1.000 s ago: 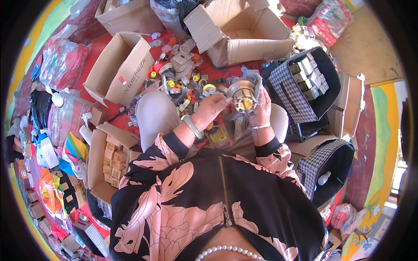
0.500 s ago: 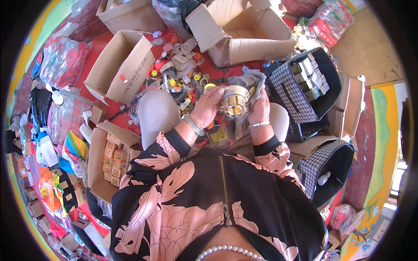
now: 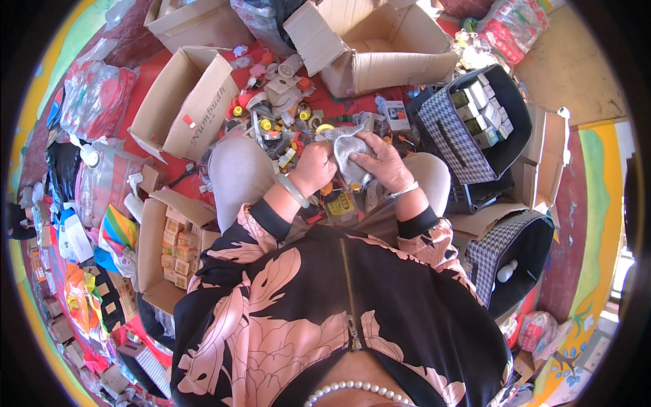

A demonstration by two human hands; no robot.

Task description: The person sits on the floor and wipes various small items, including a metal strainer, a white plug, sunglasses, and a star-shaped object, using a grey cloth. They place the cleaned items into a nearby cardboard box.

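Cartons (image 3: 203, 108) and clutter (image 3: 281, 89) around grey cloth (image 3: 347, 150)

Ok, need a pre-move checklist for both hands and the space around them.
1. Right hand gripping the grey cloth: ok, cloth between thumb and fingers.
2. Left hand grip: cannot tell; fingers curled, contents hidden.
3. Anything wrapped in the cloth: cannot tell, folds and hands block the view.
4. Floor beyond the hands clear: not ok, a pile of loose parts lies there.
5. Houndstooth bin with small boxes open: ok, boxes visible inside.
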